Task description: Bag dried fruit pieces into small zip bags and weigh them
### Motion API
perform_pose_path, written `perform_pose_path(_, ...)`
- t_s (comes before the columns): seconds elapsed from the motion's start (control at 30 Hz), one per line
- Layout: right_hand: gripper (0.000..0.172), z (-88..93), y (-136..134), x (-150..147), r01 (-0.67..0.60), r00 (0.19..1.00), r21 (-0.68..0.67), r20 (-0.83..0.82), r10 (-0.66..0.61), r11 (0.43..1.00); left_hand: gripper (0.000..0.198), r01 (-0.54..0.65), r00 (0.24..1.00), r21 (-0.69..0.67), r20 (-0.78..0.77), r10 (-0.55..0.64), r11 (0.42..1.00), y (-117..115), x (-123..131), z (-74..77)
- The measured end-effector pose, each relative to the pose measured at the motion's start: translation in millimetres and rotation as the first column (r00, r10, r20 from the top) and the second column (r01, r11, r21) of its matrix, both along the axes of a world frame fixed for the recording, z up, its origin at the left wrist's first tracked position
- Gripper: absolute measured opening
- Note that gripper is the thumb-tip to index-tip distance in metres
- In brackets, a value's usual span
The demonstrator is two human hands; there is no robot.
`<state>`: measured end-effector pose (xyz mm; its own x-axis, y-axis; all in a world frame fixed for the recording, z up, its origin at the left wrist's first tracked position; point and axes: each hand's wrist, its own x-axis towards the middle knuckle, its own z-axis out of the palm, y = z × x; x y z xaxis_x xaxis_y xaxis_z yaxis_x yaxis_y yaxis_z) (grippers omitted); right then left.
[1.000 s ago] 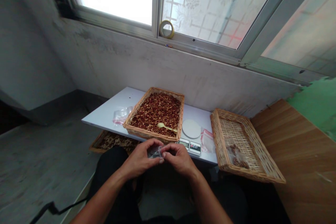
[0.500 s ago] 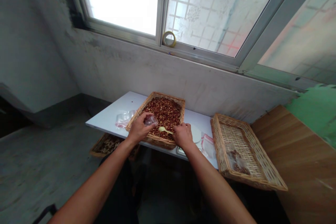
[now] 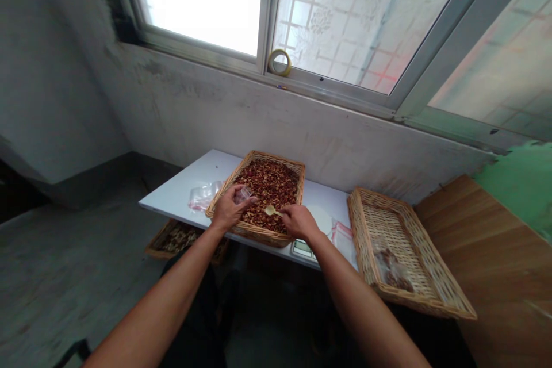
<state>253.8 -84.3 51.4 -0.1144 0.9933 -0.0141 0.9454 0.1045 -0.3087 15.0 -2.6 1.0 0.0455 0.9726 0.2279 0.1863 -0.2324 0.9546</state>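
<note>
Over the wicker tray (image 3: 276, 159): both hands occupied

At my right hand (image 3: 299, 222), fingers closed, I pinch a light yellow plastic scoop (image 3: 271, 211) by its handle, its bowl above dried red fruit pieces (image 3: 271, 187). My half-curled left hand (image 3: 228, 210) grips a clear plastic bag (image 3: 244, 194), thin and slippery, best held at its mouth.

Reddish-brown dried pieces (image 3: 269, 195) fill a tan, crisscross-woven wicker basket (image 3: 259, 234).

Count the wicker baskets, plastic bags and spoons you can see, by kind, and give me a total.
Wicker baskets: 3 (full basket, right basket, lower-left basket)
Plastic bags: 4 (left table bag, right table bag, basket bag, bag in left hand)
Spoons: 1 (yellow spoon)
Total: 8
</note>
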Motion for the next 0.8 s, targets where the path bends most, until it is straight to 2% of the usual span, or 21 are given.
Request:
perform_pose_path(0.13, 0.036, -2.9, 12, -8, 0.02, 0.993, -0.067, -0.119, -0.028, 0.998, 0.077, 0.008, 1.0, -0.011, 0.001, -0.008, 1.0, 2, -2, -0.3)
perform_pose_path(0.33, 0.028, -20.2, 29, -23, 0.103, 0.945, -0.207, -0.286, -0.161, 0.973, 0.079, 0.038, 0.999, -0.034, -0.032, -0.039, 0.999, 1, -5, 0.9)
perform_pose_path(0.53, 0.03, -35.6, 42, -24, 0.167, 0.906, -0.224, -0.349, -0.239, 0.96, 0.081, 0.092, 0.989, -0.039, 0.118, -0.087, 0.995, 3, -4, 3.4)
perform_pose_path(0.8, 0.031, -54.7, 59, -51, 0.216, 0.838, -0.232, -0.454, -0.302, 0.948, 0.078, 0.089, 0.988, -0.038, 0.134, -0.083, 0.995, 1, -4, 2.8)
